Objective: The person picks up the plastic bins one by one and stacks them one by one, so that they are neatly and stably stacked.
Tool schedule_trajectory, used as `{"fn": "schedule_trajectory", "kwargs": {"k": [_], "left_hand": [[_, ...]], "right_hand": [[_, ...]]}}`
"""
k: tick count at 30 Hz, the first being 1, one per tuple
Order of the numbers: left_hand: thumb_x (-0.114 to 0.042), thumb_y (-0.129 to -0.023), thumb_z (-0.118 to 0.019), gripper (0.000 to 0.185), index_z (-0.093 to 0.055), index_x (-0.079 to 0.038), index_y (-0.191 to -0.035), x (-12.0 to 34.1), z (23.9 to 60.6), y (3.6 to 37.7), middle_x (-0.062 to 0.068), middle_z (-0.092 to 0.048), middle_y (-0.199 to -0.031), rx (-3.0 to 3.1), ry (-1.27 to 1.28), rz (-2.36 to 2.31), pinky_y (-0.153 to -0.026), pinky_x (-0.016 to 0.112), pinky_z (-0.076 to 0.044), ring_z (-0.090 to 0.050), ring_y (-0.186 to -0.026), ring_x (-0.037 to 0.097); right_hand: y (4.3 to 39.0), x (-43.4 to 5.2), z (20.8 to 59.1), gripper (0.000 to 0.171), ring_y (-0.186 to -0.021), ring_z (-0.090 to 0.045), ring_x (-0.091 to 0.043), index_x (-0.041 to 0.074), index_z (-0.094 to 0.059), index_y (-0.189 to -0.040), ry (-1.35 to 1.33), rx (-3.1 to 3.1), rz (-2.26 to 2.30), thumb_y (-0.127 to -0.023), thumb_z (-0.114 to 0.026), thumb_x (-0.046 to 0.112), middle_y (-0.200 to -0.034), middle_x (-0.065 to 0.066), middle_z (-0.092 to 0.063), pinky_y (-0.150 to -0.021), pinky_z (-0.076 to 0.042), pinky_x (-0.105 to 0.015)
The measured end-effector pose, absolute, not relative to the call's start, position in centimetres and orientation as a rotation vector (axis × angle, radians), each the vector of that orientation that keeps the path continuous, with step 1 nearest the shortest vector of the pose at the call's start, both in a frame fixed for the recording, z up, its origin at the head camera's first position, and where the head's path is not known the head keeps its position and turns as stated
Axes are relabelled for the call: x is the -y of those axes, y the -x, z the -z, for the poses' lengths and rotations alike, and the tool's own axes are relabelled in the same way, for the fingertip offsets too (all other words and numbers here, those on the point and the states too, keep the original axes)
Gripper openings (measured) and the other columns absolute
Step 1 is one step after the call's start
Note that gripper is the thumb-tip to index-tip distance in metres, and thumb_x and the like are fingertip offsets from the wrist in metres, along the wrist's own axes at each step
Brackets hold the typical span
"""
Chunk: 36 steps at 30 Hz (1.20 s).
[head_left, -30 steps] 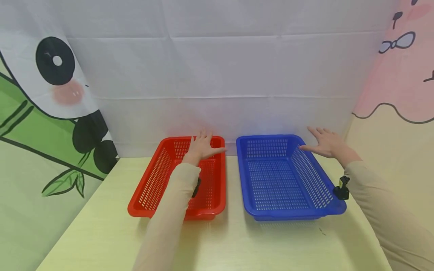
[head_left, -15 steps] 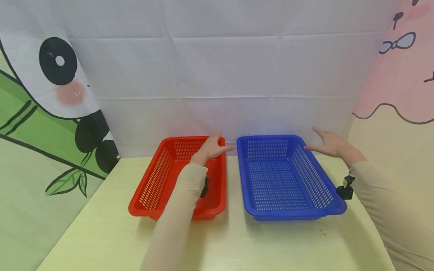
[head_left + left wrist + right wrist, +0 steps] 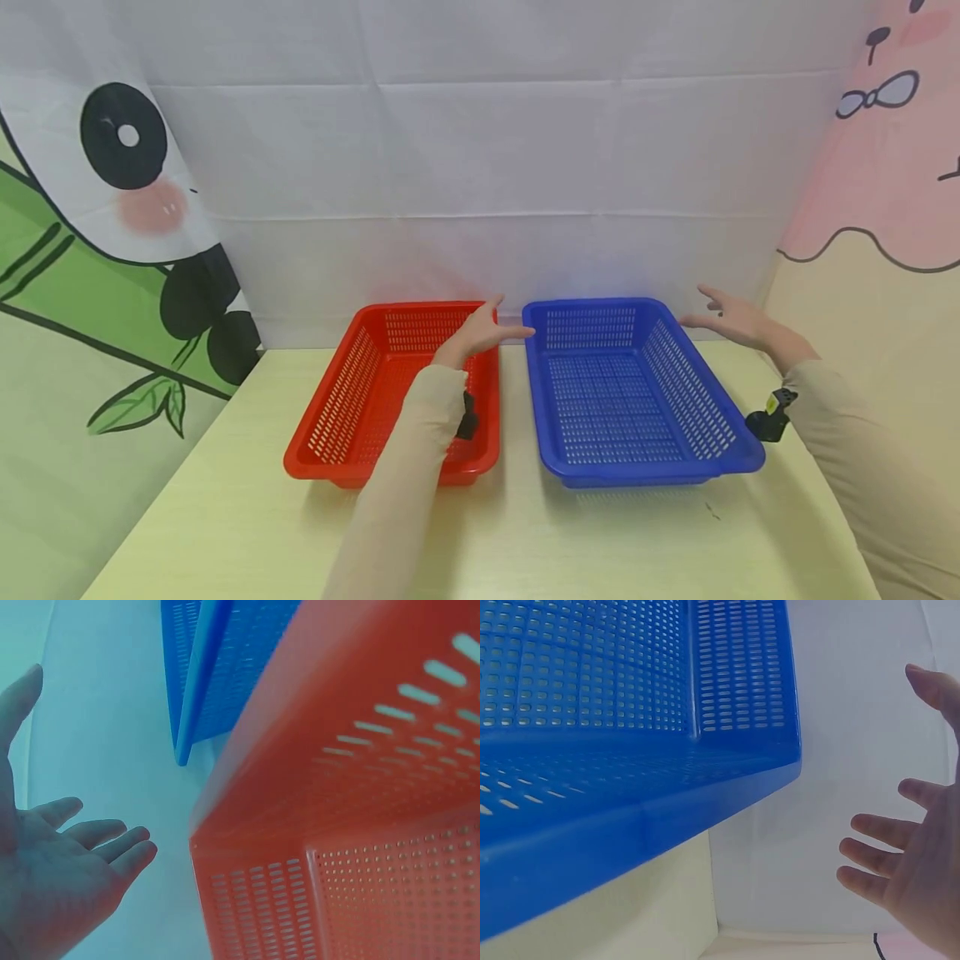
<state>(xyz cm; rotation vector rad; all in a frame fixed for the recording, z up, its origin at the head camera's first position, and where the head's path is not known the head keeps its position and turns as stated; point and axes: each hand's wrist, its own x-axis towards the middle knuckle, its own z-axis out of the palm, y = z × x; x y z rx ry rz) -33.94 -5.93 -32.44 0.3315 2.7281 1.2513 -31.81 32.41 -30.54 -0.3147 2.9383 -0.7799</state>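
By left hand [image 3: 474, 333]: hovers, with thumb spread wide from extended fingers, holds nothing. Below it and running back to its left, red basket [image 3: 341, 387]. Just right of its thumb tip, blue basket [image 3: 637, 478]. By right hand [image 3: 741, 323]: hovers at blue basket's far right, with thumb apart from loosely extended fingers, holds nothing. Below both hands, pale table [image 3: 585, 550]; beyond both, white backdrop [image 3: 487, 154].

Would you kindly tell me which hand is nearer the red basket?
Left hand, by the far end of the red basket; the right hand is right of the blue basket.
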Motion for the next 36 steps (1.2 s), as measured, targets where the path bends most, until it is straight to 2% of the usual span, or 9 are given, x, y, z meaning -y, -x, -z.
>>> {"fn": "schedule_trajectory", "kwargs": {"k": [9,14,21,25,31,36], "left_hand": [[-0.029,-0.076,-0.071,0.091,-0.015,-0.014,-0.146,5.3,33.2,34.1,0.007,-0.02,-0.15,-2.645,-0.322,-1.407,-0.104,0.049,-0.03,-0.024,-0.134,0.028],[-0.022,-0.076,-0.072,0.089,-0.018,-0.012,-0.146,4.9,33.5,34.1,0.012,-0.024,-0.148,-2.617,-0.275,-1.493,-0.104,0.047,-0.031,-0.026,-0.133,0.03],[-0.021,-0.073,-0.074,0.094,-0.016,-0.01,-0.146,3.8,33.9,33.6,0.016,-0.025,-0.146,-2.564,-0.253,-1.512,-0.103,0.048,-0.031,-0.028,-0.132,0.032],[-0.02,-0.073,-0.075,0.09,-0.021,-0.006,-0.144,3.3,34.2,33.4,0.017,-0.028,-0.145,-2.585,-0.24,-1.478,-0.103,0.048,-0.032,-0.03,-0.13,0.032],[-0.016,-0.074,-0.074,0.083,-0.027,0.0,-0.141,3.0,34.4,33.2,0.021,-0.031,-0.143,-2.554,-0.209,-1.458,-0.094,0.046,-0.043,-0.039,-0.125,0.036],[-0.009,-0.075,-0.072,0.081,-0.026,0.0,-0.141,2.8,34.5,32.8,0.022,-0.029,-0.143,-2.454,-0.147,-1.552,-0.089,0.047,-0.046,-0.036,-0.126,0.036]], "right_hand": [[31.3,-33.2,31.7,0.087,-0.121,-0.022,-0.058,-0.004,-0.003,-0.143,0.313,-2.862,0.893,-0.089,-0.043,0.052,-0.134,-0.042,-0.022,-0.09,-0.024,-0.071],[31.0,-34.0,31.9,0.086,-0.122,-0.019,-0.057,-0.005,0.0,-0.142,0.322,-2.796,0.947,-0.09,-0.042,0.05,-0.135,-0.042,-0.018,-0.091,-0.024,-0.07],[30.8,-34.7,32.6,0.085,-0.124,-0.02,-0.054,-0.005,0.001,-0.142,0.289,-2.727,0.976,-0.091,-0.046,0.043,-0.137,-0.04,-0.018,-0.095,-0.028,-0.066],[30.6,-34.7,33.1,0.085,-0.124,-0.022,-0.054,-0.007,-0.002,-0.142,0.308,-2.725,0.993,-0.09,-0.047,0.042,-0.136,-0.04,-0.02,-0.094,-0.03,-0.065],[30.3,-34.7,33.5,0.085,-0.121,-0.027,-0.054,-0.009,-0.001,-0.141,0.308,-2.714,1.007,-0.09,-0.049,0.041,-0.134,-0.041,-0.024,-0.092,-0.034,-0.063],[30.5,-35.0,34.1,0.086,-0.12,-0.029,-0.054,-0.009,0.0,-0.141,0.309,-2.706,1.011,-0.09,-0.05,0.04,-0.133,-0.042,-0.025,-0.092,-0.036,-0.061]]}}
